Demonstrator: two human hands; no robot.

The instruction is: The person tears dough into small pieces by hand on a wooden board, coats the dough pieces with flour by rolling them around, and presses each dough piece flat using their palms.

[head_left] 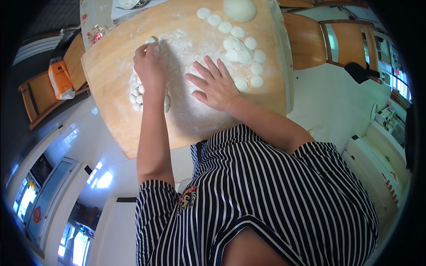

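My left hand (151, 66) reaches to the far left part of a floured wooden board (120, 128). Its fingers are curled down at a small dough piece (152, 40), partly hidden by the fingertips. Under and beside my left wrist lie several small round dough pieces (134, 95); the forearm covers some of them. My right hand (215, 86) is open, fingers spread, palm down over the flour in the middle of the board. Just right of it is a flat round dough wrapper (241, 84). More flattened wrappers (237, 51) lie beyond it, some overlapping.
A large pale dough round (239, 9) is at the board's far right edge. Wooden chairs (304, 42) stand at the right, and another chair with an orange package (61, 80) is at the left. Part of a bowl (128, 4) shows behind the board.
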